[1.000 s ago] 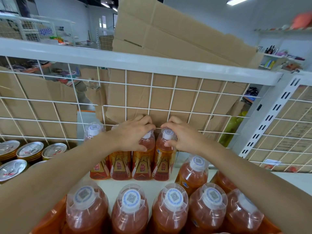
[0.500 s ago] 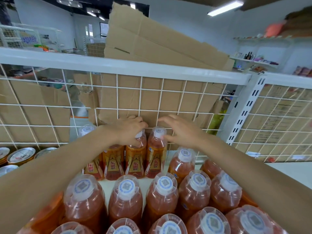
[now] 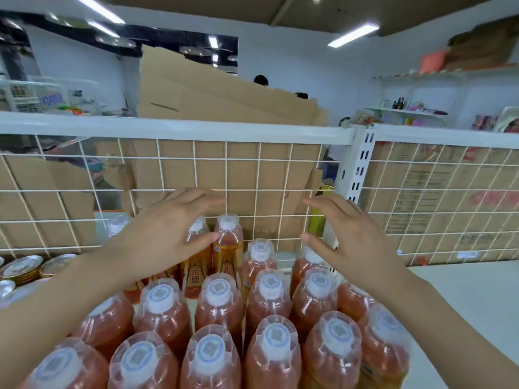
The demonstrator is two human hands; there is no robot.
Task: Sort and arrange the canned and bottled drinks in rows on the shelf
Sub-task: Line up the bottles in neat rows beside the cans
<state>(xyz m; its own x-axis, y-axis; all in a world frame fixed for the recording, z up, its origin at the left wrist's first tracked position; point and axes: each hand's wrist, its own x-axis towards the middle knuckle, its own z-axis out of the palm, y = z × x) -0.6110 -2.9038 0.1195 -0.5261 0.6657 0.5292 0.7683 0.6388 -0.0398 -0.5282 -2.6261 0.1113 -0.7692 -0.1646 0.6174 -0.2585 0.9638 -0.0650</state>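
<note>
1. We see a back row of bottles (image 3: 228, 242) on the shelf (image 3: 463, 293), against the wire grid (image 3: 261, 175).
2. A cluster of bottles (image 3: 269, 301) stands before them.
3. At our left sit cans (image 3: 21, 269).
4. Behind the wire grid stands cardboard (image 3: 219, 99).

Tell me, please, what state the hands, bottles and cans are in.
left hand: open, gripping nothing.
right hand: open, gripping nothing.
back-row bottles: upright, capped, against the wire grid.
front bottles: upright, capped, in rows.
cans: upright, left of the bottles.
</note>
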